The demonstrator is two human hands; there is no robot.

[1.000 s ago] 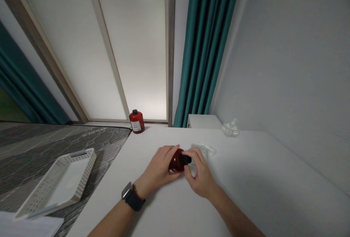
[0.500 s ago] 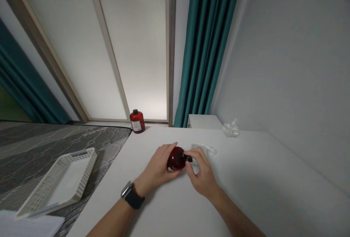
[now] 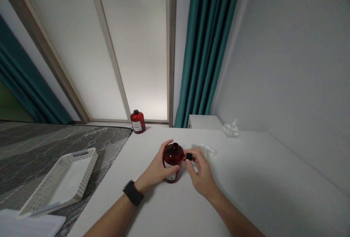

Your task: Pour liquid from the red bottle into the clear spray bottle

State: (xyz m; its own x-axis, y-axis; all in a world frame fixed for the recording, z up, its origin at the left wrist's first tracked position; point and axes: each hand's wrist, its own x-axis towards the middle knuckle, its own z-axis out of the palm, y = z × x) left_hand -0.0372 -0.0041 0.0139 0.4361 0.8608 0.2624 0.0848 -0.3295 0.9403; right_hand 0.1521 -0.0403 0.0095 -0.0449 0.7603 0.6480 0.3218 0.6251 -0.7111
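A dark red bottle [image 3: 174, 154] with a pale label stands upright on the white table [image 3: 175, 211], its neck uncapped. My left hand [image 3: 158, 169] is wrapped around its left side, thumb across the front. Just to the right, my right hand [image 3: 201, 171] pinches a small black cap [image 3: 189, 156] between thumb and fingertips, apart from the bottle's neck. Behind that hand lies a clear plastic packet [image 3: 209, 151], partly hidden by the fingers.
Another red bottle [image 3: 137, 122], with a black cap, stands at the table's far left corner. Crumpled clear plastic [image 3: 232, 129] lies at the back right near the wall. Left of the table are a white perforated basket [image 3: 86, 173] and white paper [image 3: 35, 224].
The bottle was tipped to the right with the cap at its neck. Now it is upright, and the cap is off in my right hand.
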